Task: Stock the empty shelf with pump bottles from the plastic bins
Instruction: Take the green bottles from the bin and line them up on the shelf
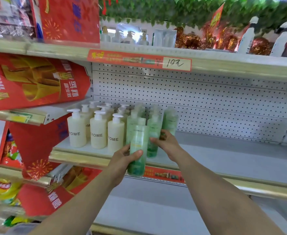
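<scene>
My left hand [125, 158] grips a translucent green pump bottle [138, 146] upright at the front edge of the middle shelf [232, 160]. My right hand [168, 144] curls round a second green bottle [153, 133] that stands on the shelf just behind and to the right. More green bottles [169, 119] stand behind them. Left of these, several cream pump bottles [97, 131] marked "YOME" stand in rows on the shelf. No plastic bin is in view.
A white pegboard back panel [207, 99] rises behind the shelf. The shelf above [224, 63] carries a red price strip, bottles and foil decorations. Red gift boxes [34, 82] crowd the rack to the left. A lower white shelf [156, 200] lies below.
</scene>
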Available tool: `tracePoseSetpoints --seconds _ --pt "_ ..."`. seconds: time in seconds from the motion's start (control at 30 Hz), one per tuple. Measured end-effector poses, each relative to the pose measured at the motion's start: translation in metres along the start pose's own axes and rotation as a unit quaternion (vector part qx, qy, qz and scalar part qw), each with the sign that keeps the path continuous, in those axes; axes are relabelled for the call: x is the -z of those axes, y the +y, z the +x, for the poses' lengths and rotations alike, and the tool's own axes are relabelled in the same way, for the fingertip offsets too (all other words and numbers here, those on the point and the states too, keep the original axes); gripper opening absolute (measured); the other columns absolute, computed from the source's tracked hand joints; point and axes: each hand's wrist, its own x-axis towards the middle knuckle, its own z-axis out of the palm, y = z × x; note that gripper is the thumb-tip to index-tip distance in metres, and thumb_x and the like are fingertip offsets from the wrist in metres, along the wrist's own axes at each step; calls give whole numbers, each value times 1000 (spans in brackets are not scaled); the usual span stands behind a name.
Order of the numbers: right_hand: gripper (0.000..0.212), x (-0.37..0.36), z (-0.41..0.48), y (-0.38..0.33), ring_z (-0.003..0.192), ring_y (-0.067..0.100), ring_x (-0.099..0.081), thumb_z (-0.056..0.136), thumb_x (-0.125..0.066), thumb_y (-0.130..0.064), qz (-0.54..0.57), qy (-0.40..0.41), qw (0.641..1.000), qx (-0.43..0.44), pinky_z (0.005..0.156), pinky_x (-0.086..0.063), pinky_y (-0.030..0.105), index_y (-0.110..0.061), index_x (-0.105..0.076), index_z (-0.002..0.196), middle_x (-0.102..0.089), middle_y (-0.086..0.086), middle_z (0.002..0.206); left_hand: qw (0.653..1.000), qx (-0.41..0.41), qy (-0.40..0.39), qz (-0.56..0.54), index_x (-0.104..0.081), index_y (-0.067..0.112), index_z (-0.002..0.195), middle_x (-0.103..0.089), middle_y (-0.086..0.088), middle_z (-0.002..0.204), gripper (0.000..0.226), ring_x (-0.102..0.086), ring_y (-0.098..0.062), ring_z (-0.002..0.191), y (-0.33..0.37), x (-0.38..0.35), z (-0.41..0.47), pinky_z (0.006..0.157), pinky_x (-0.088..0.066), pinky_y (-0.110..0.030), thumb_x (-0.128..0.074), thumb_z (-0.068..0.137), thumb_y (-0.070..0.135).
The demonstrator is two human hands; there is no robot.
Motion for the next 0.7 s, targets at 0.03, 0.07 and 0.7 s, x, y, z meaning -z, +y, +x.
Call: tracePoseSetpoints --seconds 0.03,0.07,0.7 --pt "52 2 -2 -2 106 11 -64 81 -83 -20 -5 0 1000 -1 99 -52 36 -22 -53 123 -66 -7 111 1000 0 -2 4 -61 19 130 -71 -8 120 56 -67 -28 112 2 -3 2 98 -51 -50 -81 78 25" --pt "52 5 -4 -6 108 12 -63 82 -82 -26 -7 12 1000 4 99 -52 35 -21 -54 126 -65 -7 114 1000 0 -4 8 -61 19 130 -71 -8 120 56 -67 -28 111 4 -8 3 98 -52 -49 -80 78 24" --pt "46 81 -27 -73 103 24 -72 81 -80 -13 51 -3 996 77 89 -57 36 -7 -64 124 -75 7 111 953 -140 146 227 -57 21 128 -62 11 122 59 -58 -7 113 28 -99 57 100 -46 -30 -80 78 41"
